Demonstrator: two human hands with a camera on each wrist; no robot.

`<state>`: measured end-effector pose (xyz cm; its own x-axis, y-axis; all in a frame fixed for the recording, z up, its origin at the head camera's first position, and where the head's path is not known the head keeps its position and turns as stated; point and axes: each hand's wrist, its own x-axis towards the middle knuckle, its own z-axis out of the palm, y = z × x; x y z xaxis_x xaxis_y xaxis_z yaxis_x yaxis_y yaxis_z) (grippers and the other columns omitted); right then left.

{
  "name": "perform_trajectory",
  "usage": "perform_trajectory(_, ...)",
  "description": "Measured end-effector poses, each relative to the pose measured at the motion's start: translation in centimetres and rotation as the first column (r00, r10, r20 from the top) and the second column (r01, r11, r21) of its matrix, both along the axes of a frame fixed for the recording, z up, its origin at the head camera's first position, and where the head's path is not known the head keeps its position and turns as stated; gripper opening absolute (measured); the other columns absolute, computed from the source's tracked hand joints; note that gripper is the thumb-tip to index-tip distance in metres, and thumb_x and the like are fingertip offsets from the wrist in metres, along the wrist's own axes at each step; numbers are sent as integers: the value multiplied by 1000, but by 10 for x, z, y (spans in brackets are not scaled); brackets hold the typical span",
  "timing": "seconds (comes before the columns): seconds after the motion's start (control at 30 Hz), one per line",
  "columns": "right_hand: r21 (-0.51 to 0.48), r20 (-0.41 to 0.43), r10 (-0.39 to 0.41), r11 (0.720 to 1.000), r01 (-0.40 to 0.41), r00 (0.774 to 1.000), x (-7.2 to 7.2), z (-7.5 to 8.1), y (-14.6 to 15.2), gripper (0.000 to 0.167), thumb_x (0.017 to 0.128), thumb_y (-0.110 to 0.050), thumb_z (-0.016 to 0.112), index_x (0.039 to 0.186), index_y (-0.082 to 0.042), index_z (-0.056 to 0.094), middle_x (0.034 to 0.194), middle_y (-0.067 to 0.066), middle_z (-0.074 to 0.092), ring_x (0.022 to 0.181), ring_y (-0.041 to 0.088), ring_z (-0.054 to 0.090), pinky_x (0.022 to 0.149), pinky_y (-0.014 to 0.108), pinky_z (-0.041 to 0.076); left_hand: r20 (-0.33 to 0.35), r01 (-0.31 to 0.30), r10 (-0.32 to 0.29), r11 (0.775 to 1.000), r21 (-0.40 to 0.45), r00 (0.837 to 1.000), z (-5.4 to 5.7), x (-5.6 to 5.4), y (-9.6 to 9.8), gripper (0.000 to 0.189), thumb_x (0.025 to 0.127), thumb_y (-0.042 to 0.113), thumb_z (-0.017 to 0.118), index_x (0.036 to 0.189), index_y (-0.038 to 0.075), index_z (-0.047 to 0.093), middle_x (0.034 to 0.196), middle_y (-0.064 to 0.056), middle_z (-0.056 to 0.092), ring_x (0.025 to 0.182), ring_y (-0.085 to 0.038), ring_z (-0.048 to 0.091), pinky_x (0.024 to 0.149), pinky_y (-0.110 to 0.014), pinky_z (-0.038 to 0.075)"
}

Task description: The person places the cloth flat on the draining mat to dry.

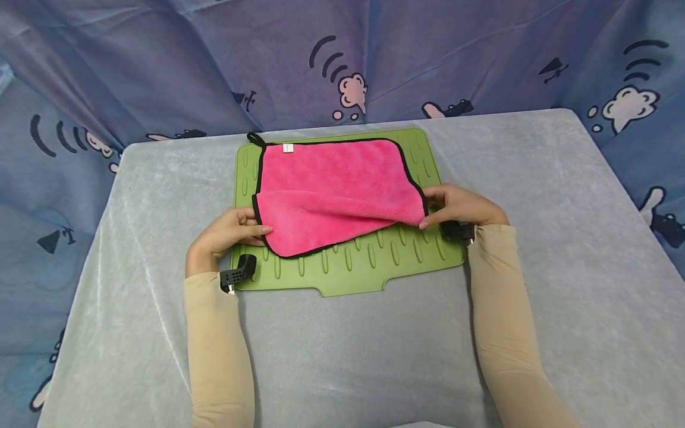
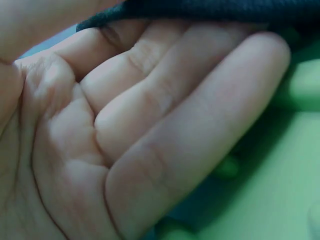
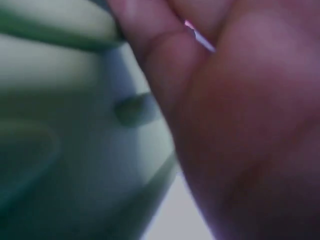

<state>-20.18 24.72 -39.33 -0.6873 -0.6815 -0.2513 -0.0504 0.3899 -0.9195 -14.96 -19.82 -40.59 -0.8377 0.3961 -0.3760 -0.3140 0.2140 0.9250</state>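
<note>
A pink plush towel point(image 1: 332, 172) with black edging lies over a green ridged mat point(image 1: 348, 267) in the head view. Its near part is folded up over the rest, and a hanging loop and a small white label show at the far left corner. With thumb on top and fingers beneath, my left hand point(image 1: 231, 230) pinches the towel's left edge. At the opposite edge my right hand point(image 1: 460, 204) pinches the right corner the same way. In the left wrist view the dark edging point(image 2: 200, 9) crosses above the fingers. The right wrist view is blurred, mostly palm and green mat point(image 3: 75, 130).
A pale grey cloth covers the table point(image 1: 342, 351) around the mat. Behind and at both sides hangs a blue patterned curtain point(image 1: 278, 59). Black camera bands point(image 1: 238, 273) sit at the wrists, close over the mat.
</note>
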Motion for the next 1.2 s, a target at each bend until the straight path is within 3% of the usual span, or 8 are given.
perform_trajectory(0.13,33,-55,9,999,-8,998,0,2,-2,27,85,-3,68,109,6,61,97,5,64,87,12,56,77,23,48,-12,2,-3,1000,-8,1000,0,1,-2,25,89,-2,60,110,-13,52,79,0,68,72,-12,67,74,-29,56)
perform_trajectory(0.23,-4,-94,-10,1000,9,996,0,2,-1,13,89,-2,62,100,6,63,87,4,62,78,9,52,69,23,46,-24,15,-16,1000,-18,1000,2,2,-4,21,89,-2,60,107,-13,54,79,0,68,70,-12,67,73,-29,56)
perform_trajectory(0.37,-114,-75,-17,993,8,997,1,2,4,6,91,2,58,94,5,62,78,5,57,71,8,48,62,25,43,-31,34,-35,999,-30,999,7,4,-5,13,88,-1,61,97,-10,56,73,-1,66,67,-12,66,73,-31,56)
perform_trajectory(0.47,-129,-47,-1,992,-5,999,3,4,5,2,90,2,59,92,3,61,76,5,56,70,8,48,61,24,44,-32,63,-64,998,-30,997,10,5,-5,10,88,-1,62,92,-8,55,68,-3,63,66,-13,66,73,-34,57)
perform_trajectory(0.67,-76,48,101,992,-97,994,3,6,3,24,85,3,66,107,9,58,97,8,67,88,16,65,77,26,53,-20,113,-115,991,-72,993,10,5,-5,16,89,1,61,84,-5,48,58,-3,50,65,-16,68,70,-37,57)
perform_trajectory(0.73,-54,48,116,992,-114,992,3,7,2,25,84,2,67,107,11,58,95,9,68,85,15,65,75,25,52,-12,117,-118,990,-83,993,10,6,-5,17,89,0,61,82,-5,46,57,-3,47,65,-16,68,70,-37,57)
perform_trajectory(0.97,4,-10,74,997,-74,997,5,11,0,11,87,0,64,84,7,56,63,5,54,58,6,43,53,22,39,15,141,-141,985,-103,990,11,7,-5,19,89,0,61,80,-5,45,57,-5,51,64,-17,68,70,-35,57)
perform_trajectory(1.2,14,-11,57,998,-57,998,7,13,1,18,86,-1,66,74,4,53,55,-4,35,52,4,28,45,26,28,36,206,-203,976,-78,978,10,7,-6,17,89,0,60,82,-6,46,61,-8,62,61,-16,68,69,-29,56)
